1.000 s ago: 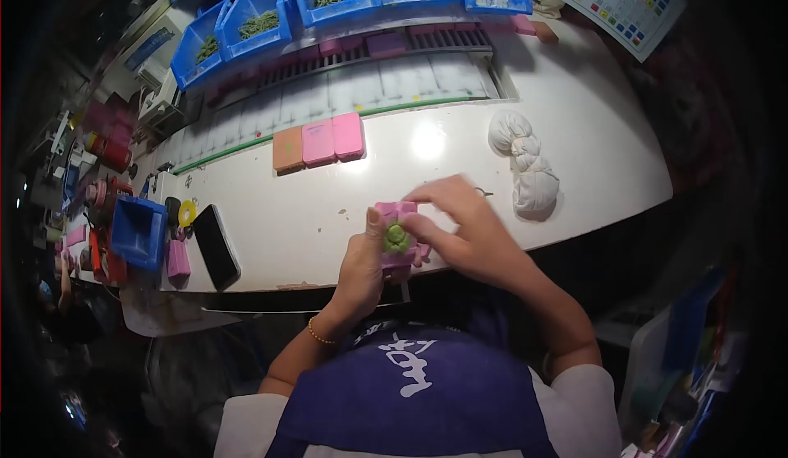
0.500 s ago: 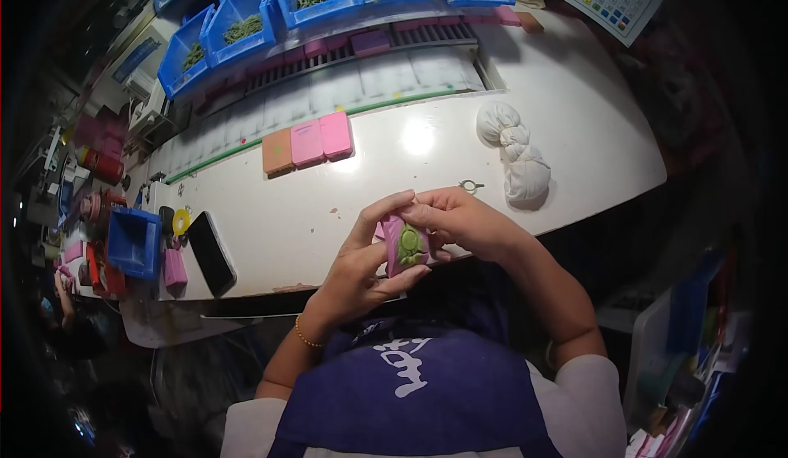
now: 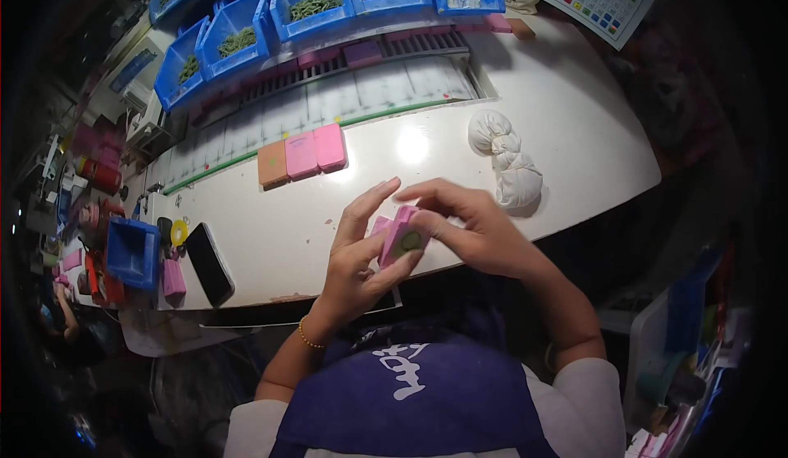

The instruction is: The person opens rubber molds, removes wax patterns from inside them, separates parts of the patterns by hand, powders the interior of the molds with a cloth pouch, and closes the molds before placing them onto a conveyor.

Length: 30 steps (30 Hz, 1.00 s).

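Pink, green-centred rectangular block [image 3: 397, 233], gripped in my left hand [image 3: 353, 263] near the front edge of a glossy white tabletop [image 3: 574, 121] stretching ahead; my right hand [image 3: 486, 232] curls against it, grip unclear.

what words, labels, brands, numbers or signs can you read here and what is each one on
No text can be read with certainty.
Apron: large white lettering, slanted and upturned, too distorted to quote.
Keypad panel: markings on the keys, too small to read.
Middle pink block in the row of three: a faint mark, too blurred to read.
Brown block: a faint greenish mark, unreadable.
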{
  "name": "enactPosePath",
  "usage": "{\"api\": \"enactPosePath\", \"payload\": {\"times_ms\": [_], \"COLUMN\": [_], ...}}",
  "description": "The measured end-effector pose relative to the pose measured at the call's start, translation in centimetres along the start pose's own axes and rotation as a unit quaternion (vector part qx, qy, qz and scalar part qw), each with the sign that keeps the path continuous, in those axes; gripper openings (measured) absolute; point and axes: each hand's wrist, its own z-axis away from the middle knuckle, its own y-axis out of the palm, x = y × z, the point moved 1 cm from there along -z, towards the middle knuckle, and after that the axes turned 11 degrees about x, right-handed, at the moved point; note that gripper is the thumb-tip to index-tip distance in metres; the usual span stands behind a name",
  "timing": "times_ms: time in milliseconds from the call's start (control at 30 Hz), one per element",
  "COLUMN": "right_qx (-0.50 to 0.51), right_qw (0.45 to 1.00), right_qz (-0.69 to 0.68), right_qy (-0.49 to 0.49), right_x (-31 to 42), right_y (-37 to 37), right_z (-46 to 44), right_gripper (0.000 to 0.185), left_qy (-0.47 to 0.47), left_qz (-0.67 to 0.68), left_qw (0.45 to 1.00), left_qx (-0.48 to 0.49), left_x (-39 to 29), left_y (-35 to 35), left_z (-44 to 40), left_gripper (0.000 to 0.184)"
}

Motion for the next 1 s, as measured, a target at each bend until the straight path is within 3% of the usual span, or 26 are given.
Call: {"api": "enactPosePath", "payload": {"times_ms": [67,100,200,300,367,433,467,500,533,567,600,633,700,767,867,933,1000], "right_qx": [0.094,0.093,0.161,0.119,0.089,0.071,0.010,-0.102,-0.256,-0.266,-0.259,-0.258,-0.150,-0.160,-0.220,-0.268,-0.153], "right_qw": [0.941,0.941,0.871,0.834,0.827,0.905,0.946,0.986,0.945,0.870,0.816,0.816,0.889,0.887,0.912,0.945,0.934], "right_qz": [-0.321,-0.321,-0.456,-0.520,-0.532,-0.391,-0.303,-0.105,0.204,0.416,0.512,0.513,0.378,0.387,0.329,0.180,0.258], "right_qy": [0.052,0.051,0.091,0.142,0.156,0.152,0.117,0.077,0.007,0.000,0.072,0.068,0.210,0.196,0.106,-0.051,-0.192], "right_x": [-2.3,-3.0,-3.7,-3.4,-3.3,-4.4,-3.9,-4.3,-5.6,-5.3,-5.7,-6.2,-8.0,-8.3,-6.4,-2.8,-2.1], "right_y": [1.2,1.6,2.2,3.3,3.5,2.8,1.7,0.3,-1.3,-3.5,-4.6,-5.4,-6.3,-6.9,-6.7,-4.6,-1.8], "right_z": [-0.6,-0.9,-1.3,-1.5,-1.7,-1.8,-1.5,-1.6,-1.9,-1.2,-0.3,0.3,1.2,1.4,2.2,3.3,3.6], "right_gripper": [0.033,0.033,0.029,0.026,0.025,0.022,0.021,0.022,0.022,0.030,0.038,0.038,0.048,0.049,0.051,0.054,0.055], "left_qy": [0.027,0.050,0.076,0.131,0.135,0.121,0.102,0.103,0.066,0.028,0.029,0.029,0.036,0.041,0.029,0.019,0.042], "left_qz": [-0.028,-0.054,-0.027,-0.066,0.010,-0.024,-0.060,-0.060,-0.085,-0.109,-0.111,-0.112,-0.112,-0.132,-0.152,-0.133,-0.132], "left_qw": [0.999,0.997,0.996,0.988,0.990,0.992,0.993,0.993,0.994,0.994,0.993,0.993,0.992,0.990,0.987,0.990,0.990], "left_qx": [0.012,0.021,0.030,0.041,0.028,0.023,0.018,0.017,0.005,-0.007,-0.015,-0.018,-0.044,-0.042,-0.039,-0.030,-0.018], "left_x": [-0.5,-0.7,-0.3,0.1,0.4,0.6,0.8,0.7,0.6,0.6,1.0,1.3,1.8,2.5,3.0,3.0,2.6], "left_y": [-0.1,-0.2,-0.3,-0.2,0.8,0.8,0.7,0.5,0.1,-0.3,-0.5,-0.6,-0.5,-0.7,-1.0,-1.0,-1.0], "left_z": [0.0,0.1,0.3,0.6,0.5,0.8,0.9,1.1,1.3,1.4,1.4,1.3,1.1,0.9,0.7,0.3,-0.4], "left_gripper": [0.024,0.025,0.027,0.028,0.027,0.027,0.027,0.027,0.026,0.026,0.024,0.024,0.022,0.022,0.023,0.022,0.022]}}
